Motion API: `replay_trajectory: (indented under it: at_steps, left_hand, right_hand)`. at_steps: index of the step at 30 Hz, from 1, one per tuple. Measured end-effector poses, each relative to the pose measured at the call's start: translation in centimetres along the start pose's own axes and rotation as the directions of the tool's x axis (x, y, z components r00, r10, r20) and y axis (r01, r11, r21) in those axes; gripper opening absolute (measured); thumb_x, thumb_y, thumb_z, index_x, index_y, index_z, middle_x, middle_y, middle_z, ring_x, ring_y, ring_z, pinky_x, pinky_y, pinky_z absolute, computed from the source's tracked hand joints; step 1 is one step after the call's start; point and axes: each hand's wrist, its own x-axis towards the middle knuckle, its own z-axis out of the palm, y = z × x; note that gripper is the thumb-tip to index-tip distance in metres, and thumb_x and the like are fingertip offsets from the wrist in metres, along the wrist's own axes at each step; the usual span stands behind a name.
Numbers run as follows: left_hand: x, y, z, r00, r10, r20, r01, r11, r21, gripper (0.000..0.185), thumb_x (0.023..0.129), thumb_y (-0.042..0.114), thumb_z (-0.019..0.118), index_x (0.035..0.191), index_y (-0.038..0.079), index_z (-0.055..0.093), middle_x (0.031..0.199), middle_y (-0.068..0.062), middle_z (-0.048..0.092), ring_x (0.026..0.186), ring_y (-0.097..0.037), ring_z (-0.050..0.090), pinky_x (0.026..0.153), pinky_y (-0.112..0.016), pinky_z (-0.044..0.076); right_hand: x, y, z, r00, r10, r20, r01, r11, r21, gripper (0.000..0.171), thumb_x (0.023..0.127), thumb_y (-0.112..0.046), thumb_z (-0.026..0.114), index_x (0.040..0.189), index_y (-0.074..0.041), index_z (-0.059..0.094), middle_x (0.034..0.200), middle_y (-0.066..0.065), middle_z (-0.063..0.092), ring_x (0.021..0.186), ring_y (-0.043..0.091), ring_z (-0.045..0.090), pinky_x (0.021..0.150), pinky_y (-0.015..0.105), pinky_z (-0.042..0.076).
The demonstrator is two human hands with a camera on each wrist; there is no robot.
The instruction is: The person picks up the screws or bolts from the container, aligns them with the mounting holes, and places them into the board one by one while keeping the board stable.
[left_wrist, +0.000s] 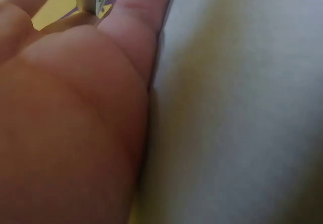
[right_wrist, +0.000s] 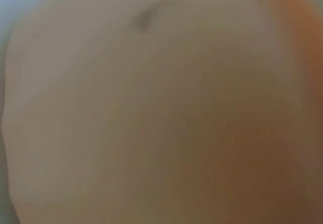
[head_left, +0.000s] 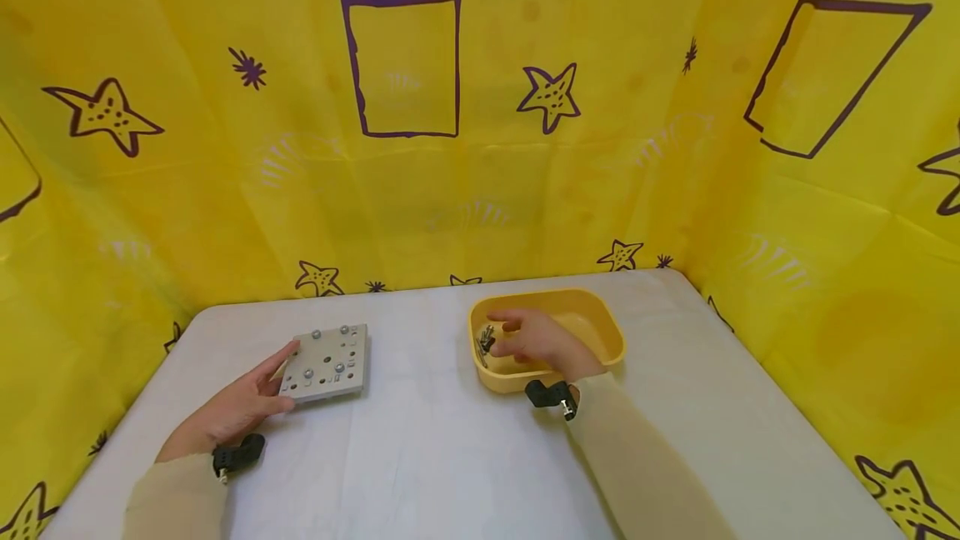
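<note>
Two hands work on a white table (head_left: pixel 435 440). Left hand (head_left: pixel 236 407) lies at the near left, fingers straight, fingertips touching the left edge of a grey metal plate (head_left: pixel 327 362) that carries several screws in its holes. Right hand (head_left: pixel 543 340) reaches into a yellow tray (head_left: pixel 607 327) at the centre right, fingers curled over loose screws (head_left: pixel 486 340) at the tray's left end; whether they grip one cannot be told. Yellow star-printed sheeting (head_left: pixel 480 148) surrounds the table.
</note>
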Motion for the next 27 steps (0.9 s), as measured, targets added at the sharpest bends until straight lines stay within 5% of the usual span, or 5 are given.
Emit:
replay_trajectory:
  at_steps: [3, 13, 22, 27]
  left_hand:
    - [0.5, 0.0, 0.0, 0.999, -0.048, -0.025, 0.047, 0.999, -0.018, 0.100, 0.090, 0.004, 0.074, 0.161, 0.023, 0.006, 0.164, -0.017, -0.011, 0.120, 0.008, 0.044, 0.096, -0.017, 0.042]
    - [0.5, 0.2, -0.1, 0.992, -0.099, -0.079, 0.097, 0.995, -0.024, 0.102, 0.088, 0.007, 0.077, 0.161, 0.024, 0.008, 0.164, -0.023, -0.001, 0.123, -0.009, 0.052, 0.096, -0.024, 0.046]
    - [0.2, 0.4, 0.1, 0.989, -0.103, -0.102, 0.109, 0.992, 0.061, 0.104, 0.085, 0.014, 0.080, 0.161, 0.024, 0.010, 0.163, -0.025, 0.006, 0.131, -0.025, 0.047, 0.094, -0.021, 0.045]
    - [0.5, 0.4, 0.2, 0.989, -0.107, -0.104, 0.116, 0.990, 0.084, 0.105, 0.085, 0.017, 0.081, 0.161, 0.025, 0.010, 0.162, -0.026, 0.010, 0.132, -0.029, 0.046, 0.094, -0.019, 0.044]
  right_hand:
    - [0.4, 0.3, 0.2, 1.000, 0.000, 0.000, 0.000, 0.998, -0.068, 0.058, 0.081, -0.017, 0.084, 0.136, -0.016, 0.064, 0.130, 0.017, 0.059, 0.096, 0.024, 0.063, 0.080, 0.038, 0.054]
    - [0.7, 0.0, 0.8, 0.999, -0.049, -0.008, 0.044, 0.948, -0.314, 0.047, 0.081, -0.020, 0.083, 0.126, -0.016, 0.071, 0.120, 0.004, 0.068, 0.101, 0.018, 0.059, 0.095, 0.039, 0.045]
    - [1.4, 0.1, 1.2, 0.992, -0.115, 0.053, 0.126, 0.922, -0.367, 0.044, 0.080, -0.010, 0.080, 0.123, -0.015, 0.072, 0.113, -0.006, 0.071, 0.091, 0.011, 0.059, 0.086, 0.029, 0.047]
    - [1.7, 0.2, 1.4, 0.985, -0.157, 0.073, 0.173, 0.872, -0.458, 0.036, 0.082, -0.007, 0.076, 0.116, -0.018, 0.075, 0.104, -0.007, 0.072, 0.082, 0.011, 0.057, 0.076, 0.027, 0.047]
